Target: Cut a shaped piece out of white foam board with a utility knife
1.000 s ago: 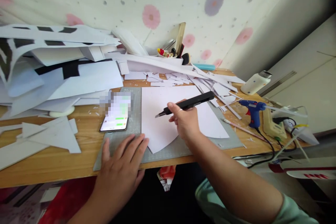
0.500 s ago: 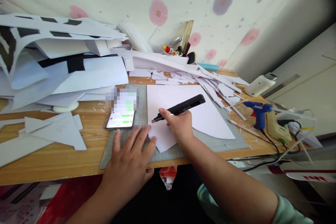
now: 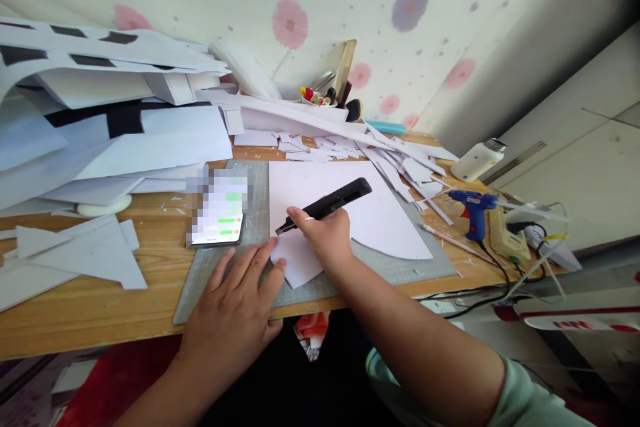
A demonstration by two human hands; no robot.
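Right hand (image 3: pixel 327 233) gripped black knife (image 3: pixel 334 201) at white board's (image 3: pixel 325 177) left edge, left hand (image 3: pixel 233 303) close by.
Board lay flat on cutting mat (image 3: pixel 258 207), mat along the bench's (image 3: pixel 150 307) near edge; board's curved side faced near right. Right fingers were clamped around the knife handle, its butt end slanting up to the right, blade tip at the board's left edge; contact unclear. Left fingers were spread, gripping nothing, hand over the mat's near-left corner, fingertips at the board's near-left edge, just beside the blade. Good handling probably called for fingertips out of the blade's line, pressure to hold the board flat, and a low, steady blade. Phone (image 3: pixel 227 232) at the mat's left edge looked easy to bump.
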